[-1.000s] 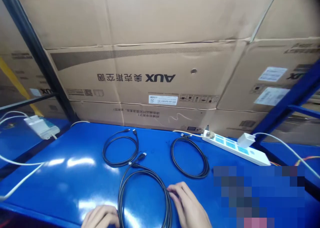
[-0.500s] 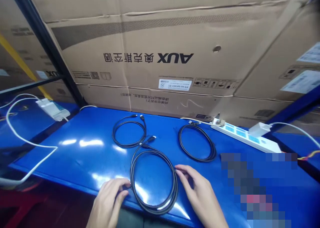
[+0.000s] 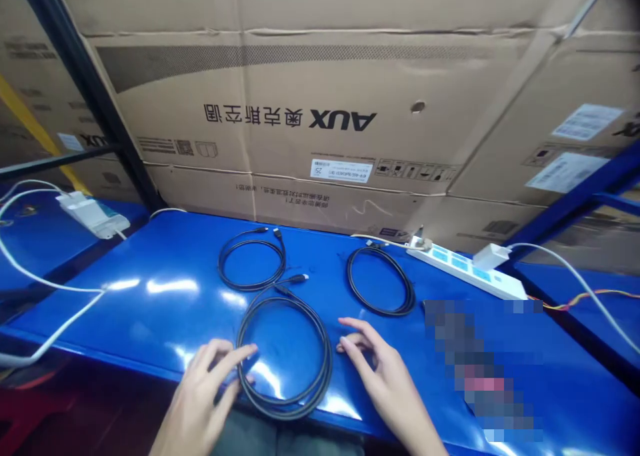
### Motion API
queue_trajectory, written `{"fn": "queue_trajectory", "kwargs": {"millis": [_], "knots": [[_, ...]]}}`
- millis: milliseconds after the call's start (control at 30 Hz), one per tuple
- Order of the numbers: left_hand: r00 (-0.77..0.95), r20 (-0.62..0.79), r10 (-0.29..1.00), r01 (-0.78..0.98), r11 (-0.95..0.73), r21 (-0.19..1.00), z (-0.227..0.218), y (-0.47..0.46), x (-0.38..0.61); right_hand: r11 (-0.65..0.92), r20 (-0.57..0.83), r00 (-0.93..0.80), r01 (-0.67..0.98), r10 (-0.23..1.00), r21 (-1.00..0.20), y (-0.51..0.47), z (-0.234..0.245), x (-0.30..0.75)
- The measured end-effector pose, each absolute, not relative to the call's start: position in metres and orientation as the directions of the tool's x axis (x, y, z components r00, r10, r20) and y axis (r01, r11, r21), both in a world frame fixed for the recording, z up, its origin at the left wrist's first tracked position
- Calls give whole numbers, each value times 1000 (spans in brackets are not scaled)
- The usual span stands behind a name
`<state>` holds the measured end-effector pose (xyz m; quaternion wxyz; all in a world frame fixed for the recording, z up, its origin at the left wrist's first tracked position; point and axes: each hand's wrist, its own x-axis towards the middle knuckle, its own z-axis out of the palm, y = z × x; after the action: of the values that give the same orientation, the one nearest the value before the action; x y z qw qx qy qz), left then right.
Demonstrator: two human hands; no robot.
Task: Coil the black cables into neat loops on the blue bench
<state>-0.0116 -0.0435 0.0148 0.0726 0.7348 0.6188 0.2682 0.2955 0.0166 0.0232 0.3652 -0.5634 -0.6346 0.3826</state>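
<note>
Right hand [image 3: 385, 383] has drawn back from the nearest coiled black cable [image 3: 285, 413], which lies near the front edge of the blue workbench [image 3: 125, 323]. Its fingers curl loosely just beside the coil, while the left hand [image 3: 200, 393] angles in, fingers spread at the coil's left side. Another black coil [image 3: 251, 288] and a third coil [image 3: 383, 311] lie beyond.
</note>
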Motion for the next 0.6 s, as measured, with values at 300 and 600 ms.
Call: {"fn": "queue_trajectory", "kwargs": {"millis": [300, 600], "knots": [[-1, 329, 944, 865, -164, 475, 50, -32, 44, 57, 27, -83, 381, 996, -923, 15, 28, 292], [-320, 261, 911, 896, 202, 395, 26, -37, -26, 126, 313, 233, 582, 920, -804, 22, 13, 299]]}}
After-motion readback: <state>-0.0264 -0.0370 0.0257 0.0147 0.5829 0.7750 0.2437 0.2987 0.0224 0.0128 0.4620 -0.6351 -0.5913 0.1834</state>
